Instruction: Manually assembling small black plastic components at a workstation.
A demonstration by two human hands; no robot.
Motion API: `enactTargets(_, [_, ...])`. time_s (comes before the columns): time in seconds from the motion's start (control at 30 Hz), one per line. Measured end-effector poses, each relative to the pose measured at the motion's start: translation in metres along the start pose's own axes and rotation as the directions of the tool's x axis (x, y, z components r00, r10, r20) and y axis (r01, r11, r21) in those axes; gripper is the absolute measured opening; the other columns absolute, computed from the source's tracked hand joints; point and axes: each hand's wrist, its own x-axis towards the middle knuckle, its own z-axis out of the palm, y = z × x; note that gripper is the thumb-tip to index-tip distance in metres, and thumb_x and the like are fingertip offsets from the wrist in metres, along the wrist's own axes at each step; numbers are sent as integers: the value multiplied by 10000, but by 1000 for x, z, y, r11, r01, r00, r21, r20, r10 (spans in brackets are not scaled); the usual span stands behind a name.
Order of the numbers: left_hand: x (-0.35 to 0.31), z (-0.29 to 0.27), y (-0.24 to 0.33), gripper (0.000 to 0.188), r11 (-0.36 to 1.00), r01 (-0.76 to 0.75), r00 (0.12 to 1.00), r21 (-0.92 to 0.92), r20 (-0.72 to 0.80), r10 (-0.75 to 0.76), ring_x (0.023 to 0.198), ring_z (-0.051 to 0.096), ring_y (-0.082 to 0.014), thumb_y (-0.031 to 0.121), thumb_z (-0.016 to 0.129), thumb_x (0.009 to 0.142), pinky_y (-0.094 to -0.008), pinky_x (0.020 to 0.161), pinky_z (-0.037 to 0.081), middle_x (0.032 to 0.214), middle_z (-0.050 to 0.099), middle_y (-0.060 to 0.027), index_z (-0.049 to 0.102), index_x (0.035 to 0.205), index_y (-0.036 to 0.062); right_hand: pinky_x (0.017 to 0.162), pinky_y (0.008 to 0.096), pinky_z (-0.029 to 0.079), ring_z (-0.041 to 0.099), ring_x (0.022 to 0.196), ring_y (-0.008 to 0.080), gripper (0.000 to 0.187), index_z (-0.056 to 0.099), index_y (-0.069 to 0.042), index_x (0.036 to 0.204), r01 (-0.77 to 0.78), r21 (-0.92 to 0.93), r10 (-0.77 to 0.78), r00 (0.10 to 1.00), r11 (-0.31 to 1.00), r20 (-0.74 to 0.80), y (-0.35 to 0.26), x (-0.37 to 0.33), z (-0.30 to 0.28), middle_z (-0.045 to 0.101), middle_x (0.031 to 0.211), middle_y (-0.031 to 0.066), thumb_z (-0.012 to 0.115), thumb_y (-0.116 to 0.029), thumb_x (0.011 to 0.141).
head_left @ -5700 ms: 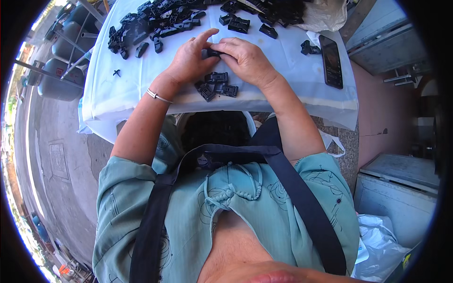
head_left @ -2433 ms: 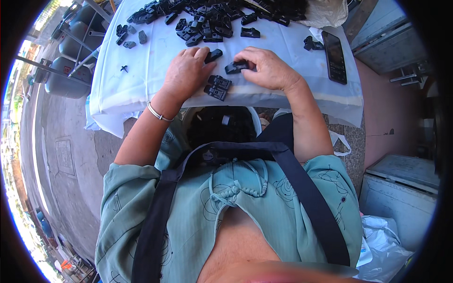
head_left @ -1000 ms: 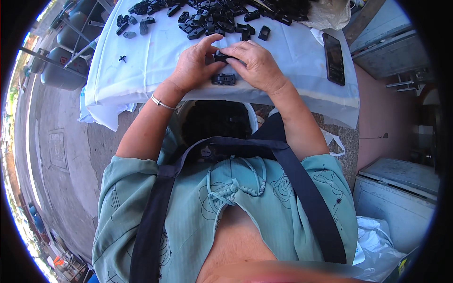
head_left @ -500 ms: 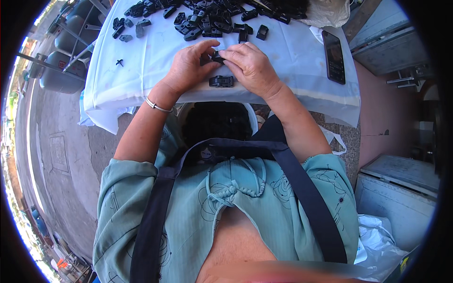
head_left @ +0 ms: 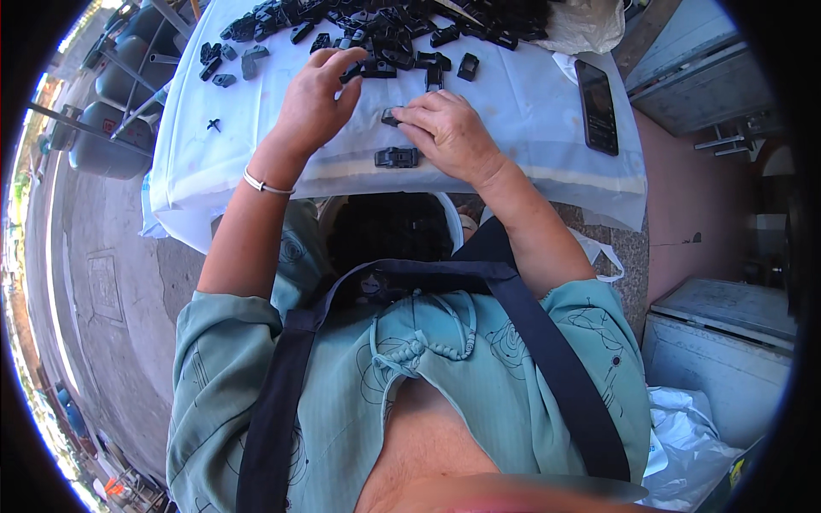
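Note:
Between the thumb and fingers of my right hand (head_left: 446,132) is a small black plastic part (head_left: 391,116), close to the cloth. My left hand (head_left: 315,96) has its fingers apart and holds nothing I can see. Its fingertips are at the near edge of a heap of black plastic parts (head_left: 393,38). Just below my right hand, near the table's front edge, lies a larger black plastic piece (head_left: 396,157) shaped like a small car body. Two loose black parts, one a frame-like piece (head_left: 434,79) and one a block (head_left: 468,67), lie beyond my right hand.
White cloth (head_left: 231,158) covers the table. A phone (head_left: 597,107) lies at its right side. Several small dark grey pieces (head_left: 254,61) and a tiny black cross-shaped piece (head_left: 214,126) are at the left. Below the front edge stands a white bucket (head_left: 453,218) with dark contents.
My left hand has let go of the small black part and moved away and to the left, toward the heap. My right hand still holds the part, a little nearer to me.

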Motion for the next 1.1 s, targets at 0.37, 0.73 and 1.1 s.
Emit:
enactTargets(0.37, [52, 6, -5, 291, 775, -306, 950, 552, 124, 287, 1022, 569, -263, 96, 633, 801, -367, 900, 458, 1110, 609, -74, 643, 1091, 109, 737, 372, 512, 618, 797, 290, 267, 659, -83, 1051, -284, -201, 273, 959, 938, -77, 32, 13, 2, 607, 897, 128, 661, -220, 822])
enactTargets(0.73, [4, 12, 10, 352, 997, 65, 971, 45, 228, -73, 843, 644, -265, 168, 725, 785, -343, 776, 531, 994, 644, -127, 630, 1110, 73, 699, 351, 499, 631, 748, 238, 216, 656, -58, 924, -544, -318, 611, 774, 776, 166, 26, 16, -30, 627, 786, 136, 509, -211, 883])
enactTargets(1.1, [-4, 22, 6, 466, 997, 62, 986, -49, 158, -54, 711, 604, -175, 134, 744, 757, -296, 697, 534, 941, 667, -55, 579, 1192, 116, 772, 296, 512, 630, 894, 212, 313, 646, -95, 1134, -302, 57, 288, 940, 952, 181, 26, 4, -39, 631, 1060, 75, 675, -115, 823])
